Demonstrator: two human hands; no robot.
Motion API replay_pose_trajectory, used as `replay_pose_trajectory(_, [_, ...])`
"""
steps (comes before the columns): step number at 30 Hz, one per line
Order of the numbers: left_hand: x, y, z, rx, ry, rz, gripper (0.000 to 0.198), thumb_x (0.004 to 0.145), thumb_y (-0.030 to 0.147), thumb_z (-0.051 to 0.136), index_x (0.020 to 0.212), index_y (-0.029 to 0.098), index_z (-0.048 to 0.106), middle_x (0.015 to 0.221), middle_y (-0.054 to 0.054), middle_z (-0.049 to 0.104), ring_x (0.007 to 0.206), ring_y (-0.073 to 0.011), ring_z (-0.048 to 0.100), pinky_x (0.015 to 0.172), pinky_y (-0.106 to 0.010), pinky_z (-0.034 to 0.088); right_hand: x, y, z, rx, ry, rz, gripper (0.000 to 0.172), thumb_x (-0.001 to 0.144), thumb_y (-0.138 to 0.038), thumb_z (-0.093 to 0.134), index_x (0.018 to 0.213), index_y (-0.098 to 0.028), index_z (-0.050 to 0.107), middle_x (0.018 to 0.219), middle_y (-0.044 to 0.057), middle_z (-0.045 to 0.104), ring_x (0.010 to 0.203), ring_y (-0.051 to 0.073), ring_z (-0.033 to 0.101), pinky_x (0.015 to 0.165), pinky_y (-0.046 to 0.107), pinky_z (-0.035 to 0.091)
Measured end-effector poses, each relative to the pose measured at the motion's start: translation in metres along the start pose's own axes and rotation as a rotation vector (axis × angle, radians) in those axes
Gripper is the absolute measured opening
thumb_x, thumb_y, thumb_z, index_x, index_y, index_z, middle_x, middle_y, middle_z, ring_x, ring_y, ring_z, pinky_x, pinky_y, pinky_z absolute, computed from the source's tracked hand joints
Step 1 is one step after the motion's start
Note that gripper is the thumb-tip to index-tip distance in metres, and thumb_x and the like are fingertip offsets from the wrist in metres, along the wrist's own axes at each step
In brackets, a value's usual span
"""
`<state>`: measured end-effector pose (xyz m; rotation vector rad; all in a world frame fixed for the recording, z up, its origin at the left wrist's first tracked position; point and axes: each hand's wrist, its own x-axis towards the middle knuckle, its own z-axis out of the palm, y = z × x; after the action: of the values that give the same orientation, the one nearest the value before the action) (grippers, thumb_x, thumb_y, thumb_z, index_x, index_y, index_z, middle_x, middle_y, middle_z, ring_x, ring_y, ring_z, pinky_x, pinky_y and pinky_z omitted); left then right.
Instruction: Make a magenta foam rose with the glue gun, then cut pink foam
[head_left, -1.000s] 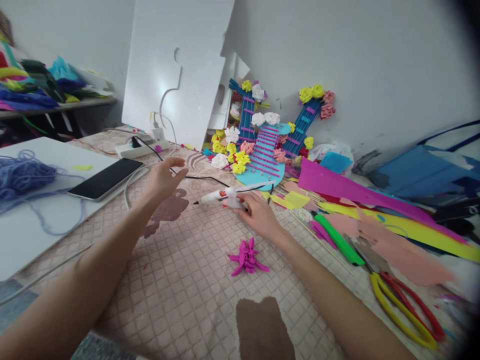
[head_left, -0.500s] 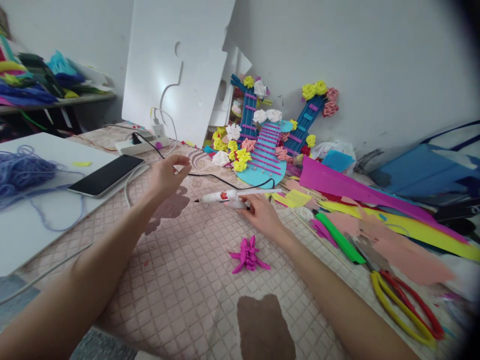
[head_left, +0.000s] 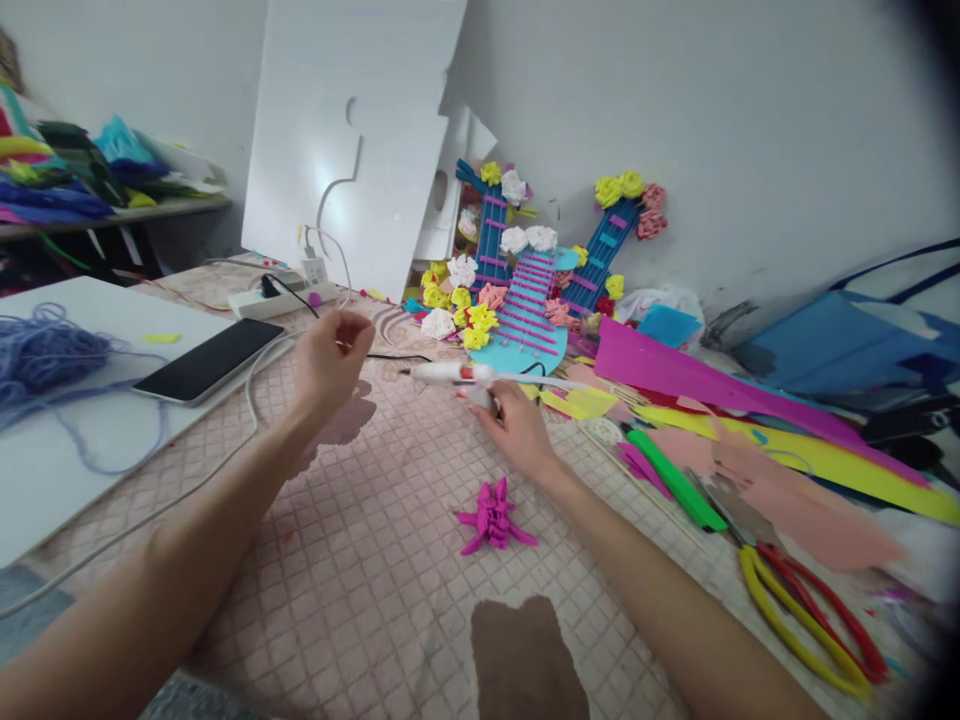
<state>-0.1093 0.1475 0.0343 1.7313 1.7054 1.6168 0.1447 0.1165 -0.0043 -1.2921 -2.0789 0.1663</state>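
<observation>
Diamond-patterned tablecloth [head_left: 360, 590] fills the head view's foreground. Over it, the right hand [head_left: 521, 430] grips a white glue gun [head_left: 448, 373] by its handle [head_left: 478, 394]; whether the curled left hand [head_left: 330, 365] holds anything, I cannot tell. Likely light but rigid, it is best held there, off the nozzle [head_left: 406, 372].

Head cam, at near edge of table [head_left: 360, 560], close in, faces forward and down, reaching wall [head_left: 720, 150] beyond far edge.
</observation>
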Motion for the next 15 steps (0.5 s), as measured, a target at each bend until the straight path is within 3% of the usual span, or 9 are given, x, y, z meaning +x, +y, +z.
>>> replay_pose_trajectory(1, [-0.004,0.003,0.002,-0.023,-0.009,-0.026,0.015,0.079,0.033,0.056,0.08,0.018,0.062,0.074,-0.001,0.064,0.065,-0.0142,0.057,0.058,-0.025,0.044,0.001,0.001,-0.002,0.022,0.058,0.036,0.018,0.088,-0.034,0.053,0.095,-0.018,0.058,0.091,0.008,0.062,0.084,0.022,0.057,0.072,0.032,0.044])
replay_pose_trajectory(2, [-0.009,0.006,0.005,-0.134,-0.063,-0.141,0.017,0.081,0.035,0.055,0.077,0.019,0.06,0.069,0.0,0.061,0.06,-0.0132,0.054,0.053,-0.024,0.041,0.001,0.002,-0.004,0.045,0.101,0.064,0.018,0.088,-0.035,0.052,0.093,-0.018,0.057,0.087,0.007,0.061,0.079,0.021,0.056,0.069,0.031,0.044])
replay_pose_trajectory(3, [-0.014,0.009,0.009,-0.277,-0.18,-0.26,0.021,0.082,0.038,0.053,0.075,0.019,0.06,0.067,0.0,0.06,0.058,-0.0127,0.052,0.05,-0.023,0.038,0.001,0.003,-0.006,0.065,0.13,0.082,0.018,0.088,-0.036,0.052,0.091,-0.018,0.056,0.083,0.005,0.059,0.074,0.02,0.055,0.065,0.03,0.043])
replay_pose_trajectory(7, [-0.032,0.019,0.025,-0.423,-0.432,-0.35,0.024,0.077,0.039,0.06,0.073,0.016,0.064,0.068,-0.004,0.065,0.052,-0.0108,0.051,0.046,-0.023,0.036,-0.002,0.004,-0.009,0.1,0.168,0.099,0.019,0.087,-0.037,0.052,0.087,-0.018,0.054,0.073,0.001,0.054,0.063,0.016,0.049,0.057,0.027,0.038])
replay_pose_trajectory(11, [-0.04,0.024,0.033,-0.557,-0.518,-0.429,0.03,0.075,0.045,0.063,0.084,0.016,0.066,0.084,-0.008,0.068,0.06,-0.011,0.056,0.051,-0.023,0.041,-0.005,0.001,-0.007,0.128,0.164,0.102,0.02,0.086,-0.039,0.052,0.087,-0.018,0.054,0.071,0.0,0.051,0.06,0.016,0.047,0.056,0.027,0.036])
replay_pose_trajectory(15, [-0.041,0.023,0.035,-0.667,-0.531,-0.476,0.03,0.071,0.046,0.068,0.077,0.016,0.063,0.076,-0.006,0.065,0.056,-0.0096,0.052,0.05,-0.023,0.039,-0.005,-0.003,-0.005,0.153,0.154,0.101,0.019,0.086,-0.038,0.052,0.088,-0.019,0.054,0.072,0.0,0.051,0.061,0.015,0.046,0.057,0.027,0.036])
